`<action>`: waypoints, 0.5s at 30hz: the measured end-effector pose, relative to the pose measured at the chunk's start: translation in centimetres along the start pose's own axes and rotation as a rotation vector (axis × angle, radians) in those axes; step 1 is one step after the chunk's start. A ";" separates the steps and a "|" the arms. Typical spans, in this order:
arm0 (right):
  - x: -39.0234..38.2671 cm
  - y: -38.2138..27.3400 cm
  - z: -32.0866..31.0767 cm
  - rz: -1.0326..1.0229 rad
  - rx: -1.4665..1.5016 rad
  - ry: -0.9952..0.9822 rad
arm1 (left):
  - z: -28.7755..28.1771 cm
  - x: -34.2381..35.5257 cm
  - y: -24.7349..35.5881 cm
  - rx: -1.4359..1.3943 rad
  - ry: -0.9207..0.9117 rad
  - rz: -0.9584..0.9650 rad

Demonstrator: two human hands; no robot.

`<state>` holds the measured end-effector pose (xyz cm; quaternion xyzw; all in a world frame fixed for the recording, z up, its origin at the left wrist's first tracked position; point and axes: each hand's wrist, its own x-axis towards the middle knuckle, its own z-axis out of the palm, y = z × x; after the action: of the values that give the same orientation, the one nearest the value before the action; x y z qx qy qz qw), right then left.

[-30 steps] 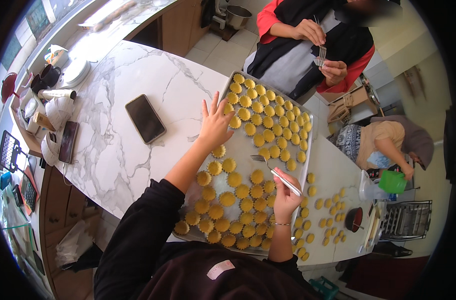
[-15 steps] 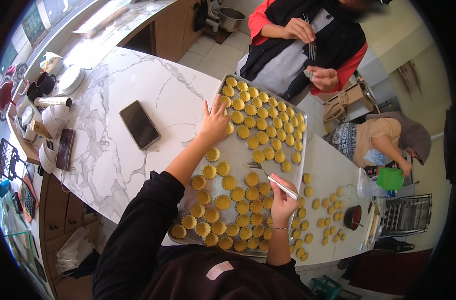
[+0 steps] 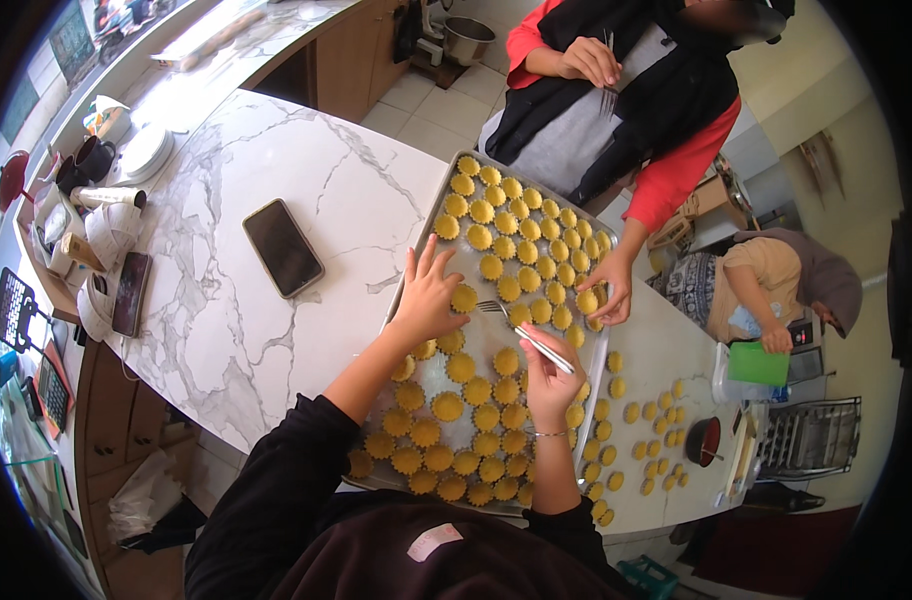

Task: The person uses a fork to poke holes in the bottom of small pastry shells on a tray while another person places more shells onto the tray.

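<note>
A yellow tart shell (image 3: pixel 464 298) with a fluted rim sits between the thumb and index finger of my left hand (image 3: pixel 428 296), the other fingers raised. My right hand (image 3: pixel 552 388) grips a fork (image 3: pixel 531 340) by its pale handle. Its tines point at that shell and end just beside it. Beneath both hands lies a metal tray (image 3: pixel 392 291) with many more fluted shells, some hidden under my left wrist. Across the tray, a co-worker's hand (image 3: pixel 610 284) touches shells at the right edge, and their other hand (image 3: pixel 588 62) holds a second fork (image 3: pixel 609 95).
A phone (image 3: pixel 283 248) lies on the marble table (image 3: pixel 346 180) left of the tray. More small shells (image 3: pixel 652 428) and a dark bowl (image 3: pixel 703 440) stand to the right. Cups and plates (image 3: pixel 144 158) line the left edge. Another person holds something green (image 3: pixel 759 362) at far right.
My left hand has come back toward me with a tart shell, and the fork has moved up to it. The co-worker's hand has reached down to the tray's right edge.
</note>
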<state>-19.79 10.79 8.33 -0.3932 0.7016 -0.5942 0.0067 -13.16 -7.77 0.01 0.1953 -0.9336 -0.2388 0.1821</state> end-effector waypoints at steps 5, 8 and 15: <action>0.8 1.1 1.6 -0.075 -0.092 -0.108 | 0.1 -0.5 -0.2 -0.039 0.055 -0.001; 0.9 1.9 2.4 -0.187 -0.139 -0.124 | 0.4 -0.6 -0.3 -0.055 0.085 0.000; 1.4 1.4 3.2 -0.208 -0.214 -0.222 | 0.6 -0.7 -0.6 -0.087 0.120 -0.001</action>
<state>-20.00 7.33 6.91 -0.5254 0.7112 -0.4666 -0.0193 -12.68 -7.69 -0.93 0.2016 -0.9096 -0.2671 0.2461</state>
